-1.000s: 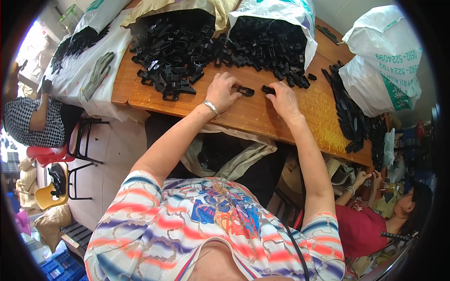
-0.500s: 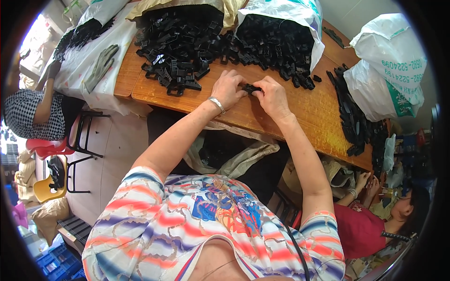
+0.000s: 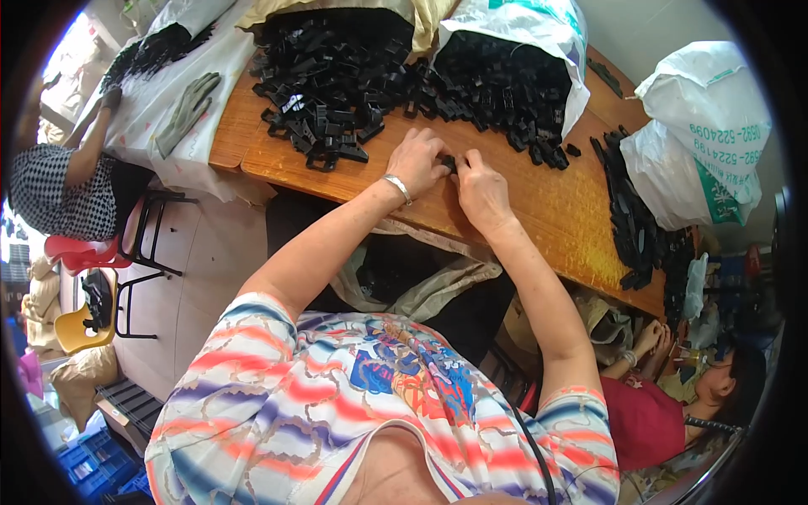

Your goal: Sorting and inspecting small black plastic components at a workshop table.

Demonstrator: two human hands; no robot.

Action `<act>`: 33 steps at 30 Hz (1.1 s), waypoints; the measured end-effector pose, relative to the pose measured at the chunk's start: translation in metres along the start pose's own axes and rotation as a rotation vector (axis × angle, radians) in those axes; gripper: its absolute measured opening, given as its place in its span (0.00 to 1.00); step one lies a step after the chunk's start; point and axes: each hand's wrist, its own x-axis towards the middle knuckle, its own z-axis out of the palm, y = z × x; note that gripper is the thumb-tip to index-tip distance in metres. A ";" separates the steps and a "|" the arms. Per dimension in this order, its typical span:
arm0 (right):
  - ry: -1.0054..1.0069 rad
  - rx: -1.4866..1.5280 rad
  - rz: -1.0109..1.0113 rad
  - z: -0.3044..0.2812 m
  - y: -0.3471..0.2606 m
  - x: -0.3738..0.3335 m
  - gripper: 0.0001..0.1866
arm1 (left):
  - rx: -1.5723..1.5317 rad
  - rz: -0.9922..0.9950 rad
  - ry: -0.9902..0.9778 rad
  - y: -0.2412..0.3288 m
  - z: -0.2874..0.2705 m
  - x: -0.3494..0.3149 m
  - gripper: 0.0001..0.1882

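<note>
Above the front part of the wooden table [image 3: 539, 202], my two hands meet over a small black plastic part [image 3: 449, 162]. My left hand [image 3: 417, 164] pinches it with thumb and forefinger. The fingers of my right hand [image 3: 481, 187] are closed at its other side, and they hide much of it. Just beyond my hands, a heap of black plastic clips [image 3: 332, 93] spills from a brown paper sack [image 3: 429, 21]. To its right, more black plastic pieces [image 3: 505, 84] spill out of a white sack [image 3: 576, 105].
Long black parts [image 3: 627, 219] lie along the table's right side, beside a white plastic bag [image 3: 673, 168]. Below the front edge hangs an open cloth sack [image 3: 446, 290]. A grey glove [image 3: 187, 114] rests at the left. One person in red [image 3: 644, 417] and another in checks [image 3: 63, 189] work nearby.
My right hand has turned, its back now more upward, and it covers more of the black plastic part. The view has shifted slightly.
</note>
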 end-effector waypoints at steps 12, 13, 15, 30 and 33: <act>-0.132 0.306 0.092 -0.045 -0.065 -0.070 0.16 | 0.458 0.103 0.095 -0.034 -0.038 0.051 0.07; -0.186 0.293 0.052 -0.043 -0.067 -0.075 0.17 | 0.481 0.063 0.095 -0.032 -0.036 0.058 0.07; -0.146 0.385 -0.054 -0.027 -0.075 -0.087 0.19 | 0.468 0.023 0.073 -0.027 -0.034 0.064 0.07; 0.196 0.029 0.434 -0.020 0.084 0.006 0.11 | 0.140 0.360 0.096 0.008 -0.004 0.012 0.16; 0.086 -0.077 0.496 -0.015 0.090 0.022 0.13 | 0.153 0.463 -0.091 0.015 -0.001 0.005 0.11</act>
